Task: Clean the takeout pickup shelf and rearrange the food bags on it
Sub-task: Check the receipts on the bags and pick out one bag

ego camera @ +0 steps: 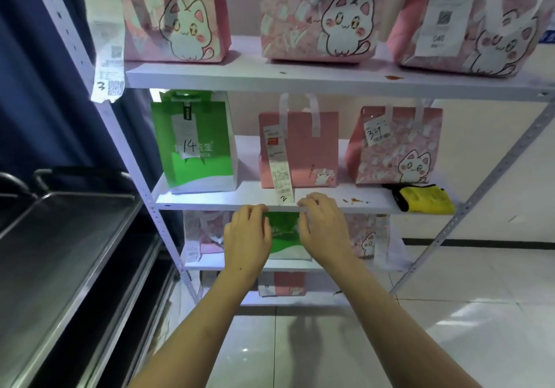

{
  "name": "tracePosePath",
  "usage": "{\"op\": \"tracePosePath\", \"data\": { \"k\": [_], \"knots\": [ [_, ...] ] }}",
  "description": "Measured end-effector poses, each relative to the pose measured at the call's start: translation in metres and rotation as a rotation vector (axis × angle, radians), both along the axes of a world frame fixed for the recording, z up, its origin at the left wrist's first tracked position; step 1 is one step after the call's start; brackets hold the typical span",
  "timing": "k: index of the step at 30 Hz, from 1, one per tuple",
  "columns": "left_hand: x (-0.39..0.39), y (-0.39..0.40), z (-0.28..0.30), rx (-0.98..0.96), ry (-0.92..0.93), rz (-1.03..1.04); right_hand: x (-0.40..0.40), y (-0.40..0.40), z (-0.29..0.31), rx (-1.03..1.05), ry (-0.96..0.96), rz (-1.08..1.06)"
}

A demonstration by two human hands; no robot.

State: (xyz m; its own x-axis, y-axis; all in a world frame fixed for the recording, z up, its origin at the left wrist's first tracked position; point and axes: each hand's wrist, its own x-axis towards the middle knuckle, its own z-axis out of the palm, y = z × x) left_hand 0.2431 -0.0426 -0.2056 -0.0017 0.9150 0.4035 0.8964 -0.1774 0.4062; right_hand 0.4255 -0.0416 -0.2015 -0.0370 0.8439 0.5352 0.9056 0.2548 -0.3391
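Now both hands, left point(247, 234) and right point(326, 228), are reaching toward green bag point(283, 231) at 12 o'clock, fingers loosely curled, gripping nothing.

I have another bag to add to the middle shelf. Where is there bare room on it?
Bare gaps lie between the green bag and the plain pink bag, and along the front edge left of the hands. The right end is crowded: cat bag, yellow cloth and brown spill.

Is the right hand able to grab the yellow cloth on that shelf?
Probably yes: the yellow folded cloth lies at the white shelf's open front edge, and the right hand has nothing between.
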Motion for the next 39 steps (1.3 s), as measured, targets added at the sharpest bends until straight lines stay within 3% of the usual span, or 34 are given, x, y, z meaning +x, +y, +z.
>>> {"op": "tracePosePath", "data": {
  "k": [14, 28, 39],
  "knots": [
    [-0.007, 0.052, -0.037, -0.132, -0.040, 0.049, -0.018, 0.075, -0.033, -0.143, 0.097, 0.042],
    [0.048, 0.135, -0.060, -0.257, -0.253, 0.169, 0.013, 0.158, -0.068, -0.321, 0.272, 0.045],
    [0.057, 0.161, -0.057, -0.403, -0.728, 0.206, 0.010, 0.164, -0.062, -0.423, 0.525, 0.026]
  ]
}}
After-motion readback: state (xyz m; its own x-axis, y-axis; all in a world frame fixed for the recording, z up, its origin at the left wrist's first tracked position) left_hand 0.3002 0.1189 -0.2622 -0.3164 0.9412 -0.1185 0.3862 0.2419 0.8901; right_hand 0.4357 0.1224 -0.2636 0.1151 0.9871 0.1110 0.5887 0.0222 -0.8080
